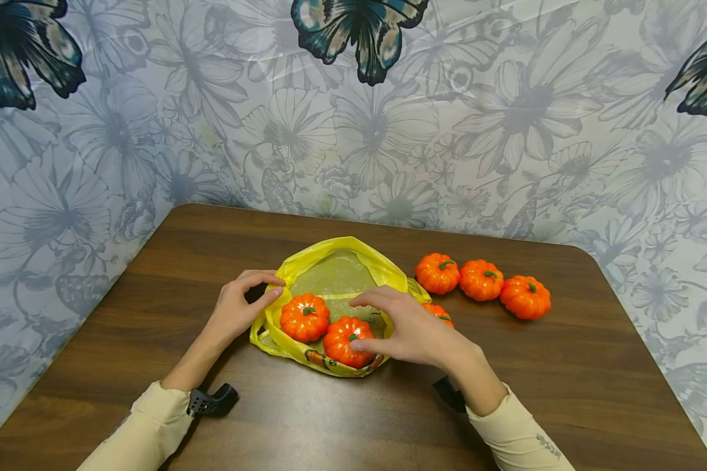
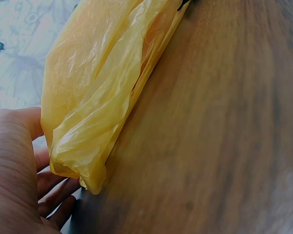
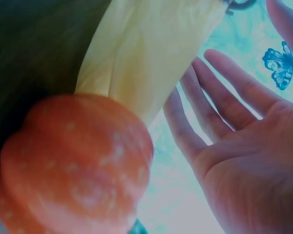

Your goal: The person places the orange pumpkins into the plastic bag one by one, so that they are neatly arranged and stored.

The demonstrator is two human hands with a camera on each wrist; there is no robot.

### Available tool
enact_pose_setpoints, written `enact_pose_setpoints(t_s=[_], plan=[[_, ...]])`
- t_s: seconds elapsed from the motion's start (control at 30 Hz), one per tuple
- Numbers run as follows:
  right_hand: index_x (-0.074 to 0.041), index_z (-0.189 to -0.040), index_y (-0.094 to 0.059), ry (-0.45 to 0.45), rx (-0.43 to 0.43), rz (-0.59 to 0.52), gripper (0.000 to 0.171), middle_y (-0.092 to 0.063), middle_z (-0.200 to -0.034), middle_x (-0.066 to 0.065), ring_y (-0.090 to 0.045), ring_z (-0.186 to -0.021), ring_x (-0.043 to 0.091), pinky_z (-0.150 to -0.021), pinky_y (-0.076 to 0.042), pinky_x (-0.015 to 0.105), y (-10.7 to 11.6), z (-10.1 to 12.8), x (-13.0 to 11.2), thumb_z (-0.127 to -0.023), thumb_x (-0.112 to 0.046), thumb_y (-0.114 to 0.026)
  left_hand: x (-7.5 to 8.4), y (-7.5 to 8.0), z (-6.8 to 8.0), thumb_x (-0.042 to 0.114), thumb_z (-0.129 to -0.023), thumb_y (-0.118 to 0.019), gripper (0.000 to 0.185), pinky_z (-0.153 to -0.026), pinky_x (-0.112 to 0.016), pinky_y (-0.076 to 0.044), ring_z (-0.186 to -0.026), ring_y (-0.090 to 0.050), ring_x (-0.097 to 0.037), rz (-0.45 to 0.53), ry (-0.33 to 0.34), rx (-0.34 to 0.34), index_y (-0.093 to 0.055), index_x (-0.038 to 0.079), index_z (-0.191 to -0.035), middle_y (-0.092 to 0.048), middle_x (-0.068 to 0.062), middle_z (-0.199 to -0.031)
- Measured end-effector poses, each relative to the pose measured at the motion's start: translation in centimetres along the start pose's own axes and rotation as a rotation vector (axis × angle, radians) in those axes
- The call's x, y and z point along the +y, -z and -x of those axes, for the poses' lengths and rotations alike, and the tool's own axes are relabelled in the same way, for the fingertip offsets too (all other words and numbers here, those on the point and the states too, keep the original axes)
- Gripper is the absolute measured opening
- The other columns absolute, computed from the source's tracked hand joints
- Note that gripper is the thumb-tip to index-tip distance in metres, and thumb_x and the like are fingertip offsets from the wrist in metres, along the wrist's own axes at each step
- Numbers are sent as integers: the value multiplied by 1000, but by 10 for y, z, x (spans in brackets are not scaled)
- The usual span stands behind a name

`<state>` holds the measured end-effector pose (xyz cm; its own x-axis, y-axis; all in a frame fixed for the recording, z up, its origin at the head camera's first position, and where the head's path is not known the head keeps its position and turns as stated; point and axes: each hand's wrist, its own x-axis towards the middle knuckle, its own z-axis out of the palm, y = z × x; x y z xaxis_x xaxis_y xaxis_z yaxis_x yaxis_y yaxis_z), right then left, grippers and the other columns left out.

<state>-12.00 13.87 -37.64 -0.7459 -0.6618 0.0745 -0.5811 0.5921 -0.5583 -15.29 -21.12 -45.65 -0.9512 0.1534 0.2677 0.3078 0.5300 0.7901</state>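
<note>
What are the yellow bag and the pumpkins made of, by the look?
Yellow bag: thin plastic film, glossy and translucent; it creases and shows shapes through it.
Pumpkins: probably foam or plastic decorations; even orange, faint sheen, identical moulded ribs, green stems.
Table: wood-grain surface, possibly laminate.

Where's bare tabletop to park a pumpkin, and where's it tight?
Free: the near edge of the table between the two sleeves, the left side beyond the left hand, and the right end past the three loose pumpkins. Crowded: the yellow bag, where the right hand hovers.
</note>
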Motion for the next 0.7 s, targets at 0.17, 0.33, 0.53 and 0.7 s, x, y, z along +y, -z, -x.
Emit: enact_pose_setpoints(t_s=[0.17,0.33,0.53,0.7], plan=[[-21,-137,-66,3,41,3,60,-68,-135,-2,-62,-128,14,-110,-50,41,6,4,5,-90,-57,-80,0,0,0,25,-98,-77,16,-115,-58,-40,-129,-60,-30,0,-4,3,-80,18,-112,-71,-9,-134],[-25,-137,-66,-10,81,18,60,-67,-135,-8,-60,-131,12,-112,-49,43,11,10,10,-88,-57,-81,0,-1,0,24,-98,-77,16,-115,-59,-40,-129,-60,-30,3,-4,2,-80,17,-112,-71,-9,-134],[-23,-137,-67,-10,117,25,60,-68,-134,-5,-61,-128,11,-110,-50,41,17,19,17,-86,-50,-85,0,-1,0,24,-98,-78,17,-115,-59,-40,-129,-60,-30,6,-7,2,-80,17,-112,-72,-9,-133],[-17,-135,-68,-4,154,30,60,-69,-132,-2,-62,-125,14,-108,-51,44,20,28,25,-86,-46,-87,0,0,0,25,-98,-77,16,-115,-59,-40,-129,-60,-30,6,-5,2,-80,17,-112,-72,-9,-133]])
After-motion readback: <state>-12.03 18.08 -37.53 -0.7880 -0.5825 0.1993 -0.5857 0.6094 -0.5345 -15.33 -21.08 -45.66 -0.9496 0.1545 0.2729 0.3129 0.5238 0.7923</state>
